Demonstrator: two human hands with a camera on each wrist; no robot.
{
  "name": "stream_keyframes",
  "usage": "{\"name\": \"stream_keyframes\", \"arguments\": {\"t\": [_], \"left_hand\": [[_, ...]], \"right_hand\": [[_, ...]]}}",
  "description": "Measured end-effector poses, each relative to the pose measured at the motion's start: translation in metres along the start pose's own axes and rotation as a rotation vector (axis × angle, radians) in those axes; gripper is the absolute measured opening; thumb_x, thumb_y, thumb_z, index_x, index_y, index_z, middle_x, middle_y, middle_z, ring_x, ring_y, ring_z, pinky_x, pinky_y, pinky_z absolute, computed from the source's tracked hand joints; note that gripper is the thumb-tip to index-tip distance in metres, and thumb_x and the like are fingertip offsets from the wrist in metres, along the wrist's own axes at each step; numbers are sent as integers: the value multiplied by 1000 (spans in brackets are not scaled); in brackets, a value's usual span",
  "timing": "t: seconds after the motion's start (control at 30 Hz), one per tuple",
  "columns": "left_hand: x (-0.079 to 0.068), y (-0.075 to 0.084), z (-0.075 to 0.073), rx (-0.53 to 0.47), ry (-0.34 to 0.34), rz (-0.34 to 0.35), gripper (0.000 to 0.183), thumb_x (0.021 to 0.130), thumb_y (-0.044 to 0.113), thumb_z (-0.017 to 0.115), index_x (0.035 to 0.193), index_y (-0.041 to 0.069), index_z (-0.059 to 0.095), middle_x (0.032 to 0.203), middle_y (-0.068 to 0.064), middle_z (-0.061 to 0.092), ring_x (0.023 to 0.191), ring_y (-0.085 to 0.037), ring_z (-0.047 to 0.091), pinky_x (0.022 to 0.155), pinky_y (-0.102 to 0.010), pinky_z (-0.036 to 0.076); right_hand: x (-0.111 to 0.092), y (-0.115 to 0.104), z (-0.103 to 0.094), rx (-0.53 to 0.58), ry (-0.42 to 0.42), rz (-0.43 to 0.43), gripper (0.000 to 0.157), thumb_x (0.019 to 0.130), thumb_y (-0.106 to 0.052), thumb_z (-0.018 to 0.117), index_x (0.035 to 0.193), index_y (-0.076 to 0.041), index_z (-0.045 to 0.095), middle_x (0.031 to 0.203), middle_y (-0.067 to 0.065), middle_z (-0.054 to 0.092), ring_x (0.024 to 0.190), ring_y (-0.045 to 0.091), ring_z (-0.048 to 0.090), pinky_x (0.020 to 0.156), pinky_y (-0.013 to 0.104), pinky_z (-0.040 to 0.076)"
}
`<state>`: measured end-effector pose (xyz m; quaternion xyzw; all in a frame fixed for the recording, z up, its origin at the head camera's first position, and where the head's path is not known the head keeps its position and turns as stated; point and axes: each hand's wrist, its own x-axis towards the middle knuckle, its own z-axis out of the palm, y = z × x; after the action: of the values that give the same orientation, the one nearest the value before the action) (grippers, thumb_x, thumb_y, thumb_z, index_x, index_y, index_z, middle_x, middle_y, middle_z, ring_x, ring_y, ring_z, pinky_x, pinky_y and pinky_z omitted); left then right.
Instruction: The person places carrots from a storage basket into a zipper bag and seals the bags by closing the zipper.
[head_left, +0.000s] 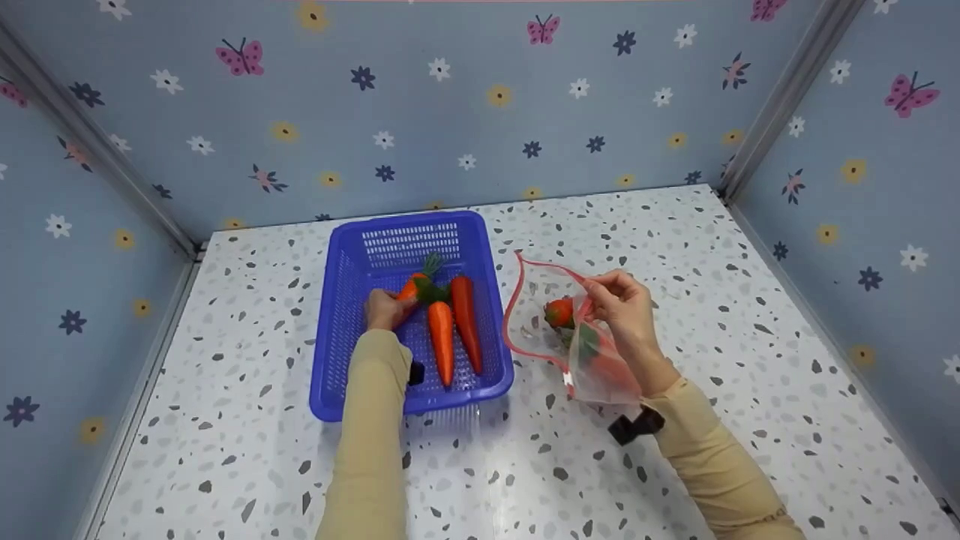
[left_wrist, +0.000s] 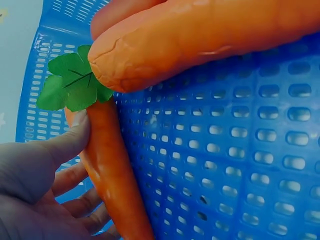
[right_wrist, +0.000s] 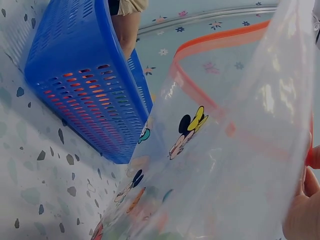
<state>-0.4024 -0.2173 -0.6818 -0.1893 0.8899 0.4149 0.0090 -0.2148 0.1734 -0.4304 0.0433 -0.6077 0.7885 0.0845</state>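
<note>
Inside the blue basket (head_left: 322, 352), my left hand (head_left: 384, 309) grips an orange carrot (head_left: 411, 289) with a leafy green top. The left wrist view shows the thumb on the near side of this carrot (left_wrist: 112, 165), just below its leaf, and the fingers behind it. Two more carrots lie beside it: an orange one (head_left: 441, 337) and a redder one (head_left: 466, 322). To the right of the basket, my right hand (head_left: 628, 307) pinches the red-edged mouth of a clear zip bag (head_left: 611, 379). The bag's mouth gapes toward the basket. An orange-red piece with green on it (head_left: 559, 312) shows inside.
The basket and bag rest on a white speckled tabletop (head_left: 255, 420). Blue flowered panels (head_left: 480, 97) stand at the back and both sides, with metal strips (head_left: 780, 105) at the corners. Cartoon prints (right_wrist: 187, 132) mark the bag's side in the right wrist view.
</note>
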Motion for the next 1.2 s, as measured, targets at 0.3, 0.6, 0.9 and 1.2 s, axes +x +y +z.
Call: {"name": "stream_keyframes", "arguments": {"t": [0.3, 0.6, 0.9, 1.2], "left_hand": [[-19, 22, -8, 69, 72, 18, 45, 56, 51, 77, 60, 10, 57, 60, -4, 53, 56, -21, 47, 52, -32, 39], [-45, 55, -38, 86, 22, 43, 60, 56, 53, 77, 74, -2, 59, 71, -15, 55, 69, -26, 53, 64, -38, 44], [-19, 37, -36, 175, 131, 115, 59, 55, 60, 73, 65, 4, 57, 64, -11, 55, 63, -28, 55, 58, -40, 45], [-102, 100, -90, 103, 167, 235, 57, 61, 59, 70, 56, 7, 47, 53, -5, 43, 50, -21, 44, 49, -34, 39]], "right_hand": [[-3, -8, 7, -80, 74, 80, 3, 82, -1, 60, 79, -2, 60, 66, 10, 55, 46, 15, 52, 45, 23, 47], [-3, -11, 6, -60, 85, 74, 8, 82, 2, 59, 76, -3, 60, 63, 11, 54, 44, 15, 51, 42, 23, 46], [-2, -10, 4, -50, 72, 43, 9, 81, 3, 60, 74, -4, 60, 65, 13, 55, 44, 15, 51, 42, 23, 46], [-2, -10, 5, -33, 78, 61, 10, 81, 4, 59, 74, -3, 60, 65, 14, 55, 44, 14, 51, 41, 23, 45]]}}
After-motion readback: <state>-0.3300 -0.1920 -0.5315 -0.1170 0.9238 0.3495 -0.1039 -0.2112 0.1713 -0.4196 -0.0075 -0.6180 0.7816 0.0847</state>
